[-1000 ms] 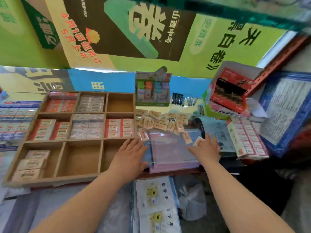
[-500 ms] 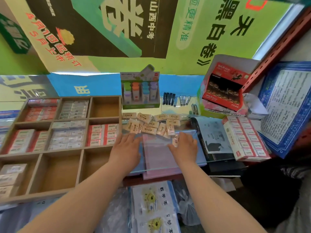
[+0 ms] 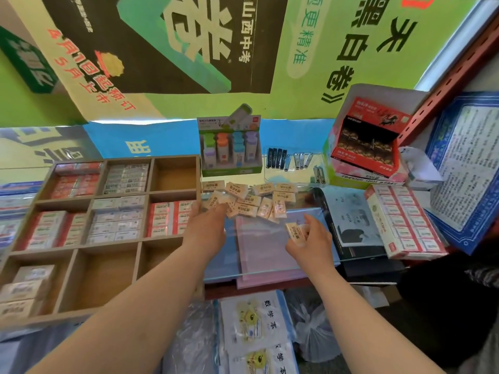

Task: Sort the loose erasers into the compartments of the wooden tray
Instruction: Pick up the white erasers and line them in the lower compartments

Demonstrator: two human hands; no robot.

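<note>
Head, eraser (image 3: 296, 233) in right hand (image 3: 310, 245) (pile (image 3: 252, 202) just beyond)

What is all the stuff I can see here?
wooden nine-compartment tray: one, brown, left, several compartments filled
loose cream wrapped erasers: overlapping pile, cream, right of tray
green display box of pastel tubes: one, green, behind pile
metal nail clippers: several, black and silver, behind pile
red open cardboard carton: one, red, back right
pink plastic sheet: one, pink, nearer than pile
left hand: touches pile's edge
right hand: pinches one cream eraser
</note>
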